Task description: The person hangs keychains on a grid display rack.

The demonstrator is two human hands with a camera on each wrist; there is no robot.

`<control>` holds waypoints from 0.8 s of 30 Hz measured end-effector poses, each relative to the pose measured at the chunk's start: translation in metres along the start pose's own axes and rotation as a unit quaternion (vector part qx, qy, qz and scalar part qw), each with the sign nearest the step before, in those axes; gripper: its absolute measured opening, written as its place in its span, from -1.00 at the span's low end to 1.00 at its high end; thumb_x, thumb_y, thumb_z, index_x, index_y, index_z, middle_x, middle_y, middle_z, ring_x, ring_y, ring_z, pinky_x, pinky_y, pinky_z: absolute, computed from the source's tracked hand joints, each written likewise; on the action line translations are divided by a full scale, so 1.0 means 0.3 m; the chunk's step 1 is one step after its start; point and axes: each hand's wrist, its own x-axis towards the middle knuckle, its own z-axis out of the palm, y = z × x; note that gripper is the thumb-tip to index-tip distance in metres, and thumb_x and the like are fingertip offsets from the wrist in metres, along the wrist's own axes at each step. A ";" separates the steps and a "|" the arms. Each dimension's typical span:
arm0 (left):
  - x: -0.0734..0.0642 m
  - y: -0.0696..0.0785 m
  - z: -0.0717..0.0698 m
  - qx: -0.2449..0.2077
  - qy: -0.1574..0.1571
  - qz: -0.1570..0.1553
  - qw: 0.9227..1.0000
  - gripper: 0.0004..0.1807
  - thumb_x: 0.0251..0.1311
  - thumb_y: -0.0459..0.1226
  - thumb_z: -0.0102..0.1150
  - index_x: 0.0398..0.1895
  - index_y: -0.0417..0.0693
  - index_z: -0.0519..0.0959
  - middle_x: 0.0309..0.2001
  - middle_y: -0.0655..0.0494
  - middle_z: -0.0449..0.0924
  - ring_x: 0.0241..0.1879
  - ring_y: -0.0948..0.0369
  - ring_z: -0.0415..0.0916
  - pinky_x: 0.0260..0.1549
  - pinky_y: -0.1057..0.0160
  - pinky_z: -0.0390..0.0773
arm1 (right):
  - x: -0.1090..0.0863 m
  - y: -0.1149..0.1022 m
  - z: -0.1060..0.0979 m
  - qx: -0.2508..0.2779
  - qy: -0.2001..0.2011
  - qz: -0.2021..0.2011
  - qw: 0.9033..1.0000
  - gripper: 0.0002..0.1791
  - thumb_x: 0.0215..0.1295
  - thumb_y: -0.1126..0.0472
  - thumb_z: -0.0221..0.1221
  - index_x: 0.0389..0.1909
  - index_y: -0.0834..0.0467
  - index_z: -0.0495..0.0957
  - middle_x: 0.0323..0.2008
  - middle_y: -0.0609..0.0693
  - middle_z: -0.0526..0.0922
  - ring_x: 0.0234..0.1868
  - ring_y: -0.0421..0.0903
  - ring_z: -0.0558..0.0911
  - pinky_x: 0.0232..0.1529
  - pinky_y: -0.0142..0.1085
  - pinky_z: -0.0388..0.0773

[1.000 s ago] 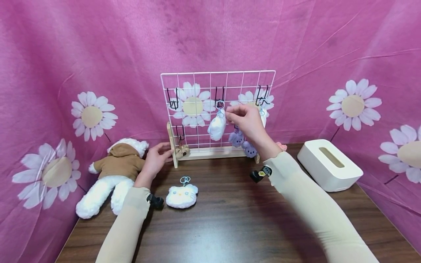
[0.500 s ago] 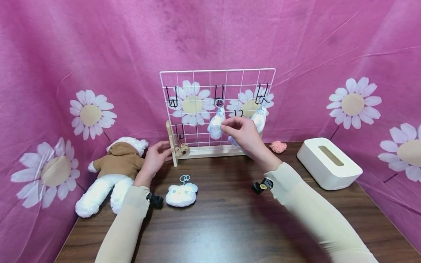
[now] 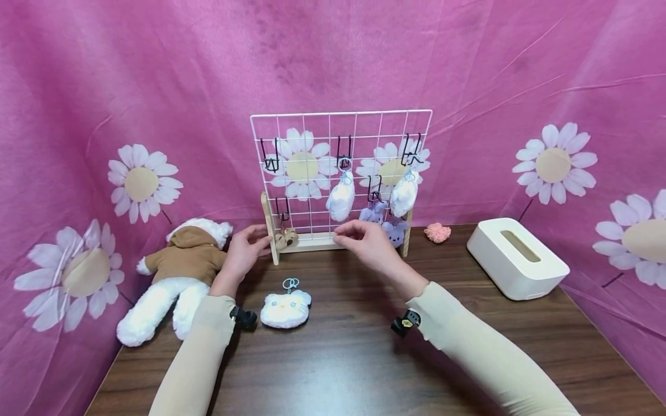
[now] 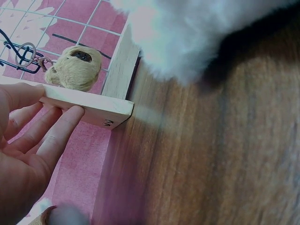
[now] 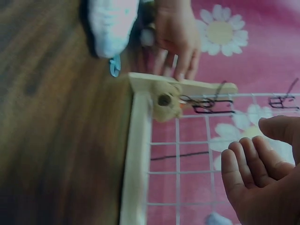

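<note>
My left hand (image 3: 244, 254) touches the outer side of the wooden side post (image 4: 93, 101) with nearly straight fingers. The post supports a white wire grid rack (image 3: 340, 113). My right hand (image 3: 366, 242) is in front of the rack's lower part, holding nothing, thumb apart from gently bent fingers in the right wrist view. Above it, a white plush keychain (image 3: 340, 201) hangs from the middle upper hook. Another white plush keychain (image 3: 404, 196) hangs at upper right, near two purple plush keychains (image 3: 395, 232). A brown bear keychain (image 3: 286, 238) hangs low beside the left post.
A white cat-face plush keychain (image 3: 285, 309) lies on the wooden table (image 3: 333, 370) in front. A white plush toy in a brown hoodie (image 3: 192, 260) lies at left. At right are a pink fluffy thing (image 3: 437, 233) and a cream tissue box (image 3: 517, 260).
My right hand has come down from beside the middle hook, past the hanging white plush keychain, to the rack's lower part. My left hand stays at the post.
</note>
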 end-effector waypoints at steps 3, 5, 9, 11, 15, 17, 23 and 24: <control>0.001 -0.003 0.000 -0.003 0.000 0.000 1.000 -0.51 0.64 -0.40 0.23 0.52 -0.43 0.49 0.42 -0.49 0.54 0.18 -0.05 0.73 0.22 0.06 0.90 | -0.009 0.013 0.035 0.004 -0.015 0.014 1.000 -0.78 0.48 0.20 0.47 0.04 0.20 0.85 0.01 0.11 0.90 -0.12 -0.18 0.65 -0.10 -0.45 0.64; 0.001 -0.004 0.000 -0.004 0.000 0.000 1.000 -0.51 0.64 -0.40 0.23 0.52 -0.43 0.49 0.42 -0.49 0.54 0.19 -0.06 0.73 0.22 0.05 0.90 | -0.014 0.019 0.058 0.011 -0.028 0.017 0.999 -0.77 0.47 0.21 0.47 0.04 0.22 0.84 0.02 0.11 0.89 -0.12 -0.18 0.65 -0.09 -0.44 0.64; 0.003 -0.006 -0.001 -0.005 -0.001 0.001 1.000 -0.51 0.64 -0.40 0.23 0.52 -0.42 0.49 0.43 -0.49 0.55 0.20 -0.07 0.73 0.22 0.05 0.90 | -0.022 0.033 0.104 0.010 -0.050 0.019 0.999 -0.74 0.45 0.21 0.48 0.05 0.25 0.83 -0.06 0.10 0.88 -0.16 -0.21 0.67 -0.11 -0.44 0.66; 0.003 -0.007 -0.001 -0.003 -0.001 0.000 1.000 -0.50 0.64 -0.40 0.23 0.52 -0.42 0.49 0.43 -0.49 0.55 0.20 -0.07 0.73 0.21 0.05 0.90 | -0.025 0.044 0.127 0.004 -0.061 0.022 0.998 -0.73 0.45 0.19 0.48 0.05 0.24 0.83 -0.09 0.07 0.88 -0.16 -0.23 0.69 -0.10 -0.44 0.69; 0.003 -0.008 -0.002 -0.002 0.000 -0.001 1.000 -0.50 0.64 -0.39 0.23 0.52 -0.42 0.49 0.43 -0.49 0.55 0.19 -0.04 0.74 0.19 0.10 0.92 | -0.027 0.072 0.171 -0.008 -0.082 0.035 0.996 -0.73 0.43 0.16 0.50 0.05 0.19 0.83 -0.10 0.01 0.88 -0.13 -0.23 0.72 -0.04 -0.40 0.73; 0.003 -0.008 -0.001 -0.002 -0.001 -0.001 1.000 -0.50 0.64 -0.39 0.23 0.52 -0.42 0.49 0.43 -0.49 0.55 0.19 -0.03 0.74 0.18 0.12 0.92 | -0.028 0.086 0.192 -0.009 -0.091 0.042 0.995 -0.69 0.42 0.16 0.50 0.08 0.22 0.82 -0.10 0.00 0.88 -0.11 -0.22 0.73 -0.01 -0.37 0.75; 0.002 -0.003 0.002 0.001 -0.001 0.001 1.000 -0.51 0.64 -0.40 0.23 0.52 -0.43 0.49 0.42 -0.50 0.55 0.17 0.00 0.75 0.18 0.12 0.92 | -0.023 0.110 0.246 -0.009 -0.122 0.056 0.991 -0.60 0.40 0.15 0.51 0.16 0.26 0.79 -0.09 0.02 0.88 -0.10 -0.21 0.74 0.01 -0.36 0.77; 0.002 -0.002 0.002 0.001 0.000 0.001 1.000 -0.51 0.64 -0.40 0.23 0.52 -0.43 0.49 0.42 -0.50 0.55 0.16 0.00 0.75 0.19 0.11 0.92 | -0.022 0.109 0.255 -0.008 -0.128 0.058 0.990 -0.59 0.40 0.15 0.51 0.17 0.26 0.79 -0.08 0.02 0.87 -0.10 -0.20 0.74 0.01 -0.37 0.76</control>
